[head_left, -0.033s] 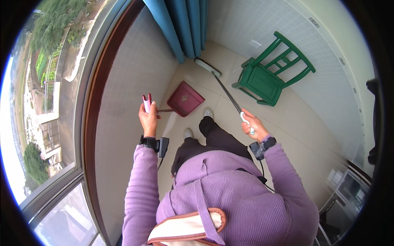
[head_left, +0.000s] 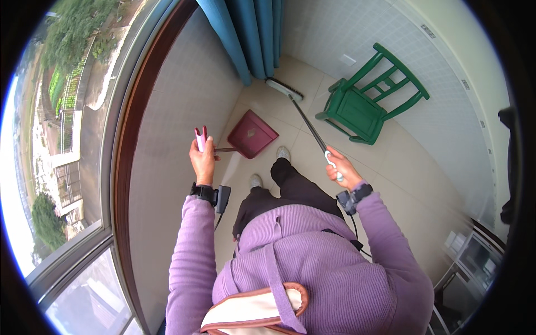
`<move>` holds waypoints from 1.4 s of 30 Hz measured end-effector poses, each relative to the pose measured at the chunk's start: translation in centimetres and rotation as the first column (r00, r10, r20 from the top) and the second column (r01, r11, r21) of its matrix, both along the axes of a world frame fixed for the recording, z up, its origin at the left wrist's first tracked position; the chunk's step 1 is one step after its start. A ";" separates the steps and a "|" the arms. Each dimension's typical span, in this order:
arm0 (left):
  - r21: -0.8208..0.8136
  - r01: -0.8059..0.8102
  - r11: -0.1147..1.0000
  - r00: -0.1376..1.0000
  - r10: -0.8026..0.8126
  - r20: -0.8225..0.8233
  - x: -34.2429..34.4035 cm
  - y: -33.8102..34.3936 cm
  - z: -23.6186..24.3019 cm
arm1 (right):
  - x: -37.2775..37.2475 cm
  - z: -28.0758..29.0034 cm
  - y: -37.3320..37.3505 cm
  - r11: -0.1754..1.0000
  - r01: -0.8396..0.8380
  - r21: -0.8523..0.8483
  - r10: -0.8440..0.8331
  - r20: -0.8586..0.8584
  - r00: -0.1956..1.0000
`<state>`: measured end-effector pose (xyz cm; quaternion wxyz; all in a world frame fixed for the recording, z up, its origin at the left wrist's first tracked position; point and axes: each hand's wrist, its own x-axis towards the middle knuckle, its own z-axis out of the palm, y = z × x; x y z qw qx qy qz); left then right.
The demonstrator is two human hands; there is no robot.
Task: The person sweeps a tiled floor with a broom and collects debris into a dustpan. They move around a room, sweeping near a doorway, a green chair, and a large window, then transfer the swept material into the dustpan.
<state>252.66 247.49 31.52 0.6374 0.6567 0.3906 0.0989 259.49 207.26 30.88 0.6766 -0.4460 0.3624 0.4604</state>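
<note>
My left hand (head_left: 204, 162) is closed round the pink and dark-red top of a long-handled dustpan. Its dark-red pan (head_left: 252, 134) sits on the tiled floor ahead of my feet, open side facing up. In my right hand (head_left: 347, 171) is the white grip of a broom (head_left: 309, 124). The broom's dark pole slants forward to a white head with dark bristles, which lies on the floor just short of the blue curtain. Pan and broom head are apart. Most of the dustpan's handle is hidden behind my left hand.
A blue curtain (head_left: 262, 39) hangs in the far corner. To the right of the broom head stands a green chair (head_left: 360, 114) against the tiled wall. A window with a brown frame (head_left: 125, 167) runs along the left, and a shelf unit (head_left: 480, 257) stands at the lower right.
The broom head has shifted very slightly to the right along the floor. My right hand has moved a little. The dustpan and my left hand are nearly still.
</note>
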 end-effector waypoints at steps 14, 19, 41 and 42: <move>0.009 0.019 1.000 1.000 -0.019 0.000 0.0 0.0 0.2 | -0.9 0.9 -1.1 0.768 0.535 0.352 -0.245 -0.611 0.753; 0.000 0.016 1.000 1.000 -0.016 0.020 -0.2 0.3 0.2 | 0.0 1.4 0.5 0.977 0.020 0.212 0.007 -0.128 0.992; 0.021 0.000 1.000 0.980 0.004 -0.198 -6.6 1.0 2.0 | -1.2 2.5 2.6 0.685 0.566 0.459 -0.274 -0.557 0.784; 0.030 -0.033 0.999 0.982 0.038 -0.187 -7.5 1.1 2.4 | -1.2 2.2 3.4 0.805 0.412 0.427 -0.238 -0.403 0.883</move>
